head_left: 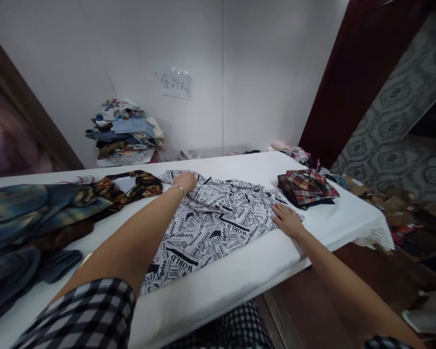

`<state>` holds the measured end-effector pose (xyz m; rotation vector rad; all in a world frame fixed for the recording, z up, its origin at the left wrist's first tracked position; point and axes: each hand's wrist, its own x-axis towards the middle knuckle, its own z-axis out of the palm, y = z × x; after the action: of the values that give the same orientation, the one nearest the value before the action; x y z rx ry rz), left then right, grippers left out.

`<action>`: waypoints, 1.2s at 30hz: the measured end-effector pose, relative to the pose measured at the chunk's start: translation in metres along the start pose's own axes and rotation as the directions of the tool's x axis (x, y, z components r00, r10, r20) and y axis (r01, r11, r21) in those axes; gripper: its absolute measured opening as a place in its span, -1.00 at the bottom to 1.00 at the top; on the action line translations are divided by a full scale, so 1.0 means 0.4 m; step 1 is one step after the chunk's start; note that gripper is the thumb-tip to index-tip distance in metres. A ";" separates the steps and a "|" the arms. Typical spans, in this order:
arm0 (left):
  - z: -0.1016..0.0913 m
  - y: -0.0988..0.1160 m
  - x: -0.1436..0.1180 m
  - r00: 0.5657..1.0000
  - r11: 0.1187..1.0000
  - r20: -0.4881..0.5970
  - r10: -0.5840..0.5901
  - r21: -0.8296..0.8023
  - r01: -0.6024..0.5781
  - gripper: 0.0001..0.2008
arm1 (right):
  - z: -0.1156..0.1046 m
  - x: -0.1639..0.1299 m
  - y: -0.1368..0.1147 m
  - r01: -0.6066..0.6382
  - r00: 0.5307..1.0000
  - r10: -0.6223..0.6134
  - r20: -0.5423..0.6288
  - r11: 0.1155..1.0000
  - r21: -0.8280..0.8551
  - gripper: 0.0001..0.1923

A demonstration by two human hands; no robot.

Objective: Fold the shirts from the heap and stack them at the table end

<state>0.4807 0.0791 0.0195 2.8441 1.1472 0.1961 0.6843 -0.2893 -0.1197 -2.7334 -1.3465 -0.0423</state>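
Observation:
A white shirt with a black newspaper print (210,232) lies spread across the white-covered table (218,286) in front of me. My left hand (186,182), with a bracelet at the wrist, is closed on the shirt's fabric near its far left part. Toward the right end of the shirt, my right hand (286,219) rests flat on the cloth with its fingers stretched out. Just beyond that hand sits a stack of folded shirts, a red plaid shirt (307,186) on top.
Dark patterned shirts (127,186) and a blue-grey garment heap (39,208) cover the table's left side. A tall clothes pile (125,131) stands behind, by the wall. Past the right edge, packages (392,208) lie low, with a white stool (427,312) near the bottom right.

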 end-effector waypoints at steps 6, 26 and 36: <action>0.056 0.043 -0.096 0.988 0.988 0.033 0.150 -0.047 -0.148 -0.55 | 0.001 0.001 0.000 0.001 1.000 -0.001 0.005 1.000 0.006 -0.40; -0.200 -0.008 -0.080 0.884 0.559 -0.405 -0.232 -0.800 -0.220 -0.85 | 0.005 0.001 0.004 0.008 1.000 -0.008 -0.018 1.000 0.009 -0.41; -0.266 -0.075 -0.215 0.945 -0.132 -0.324 -0.038 -0.936 -0.326 -0.87 | -0.004 0.018 0.032 0.010 1.000 -0.007 -0.020 0.982 0.191 -0.37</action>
<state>0.3834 0.0425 0.1136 1.3745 0.2158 0.9865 0.6988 -0.2915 -0.1186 -2.5617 -1.2847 0.0566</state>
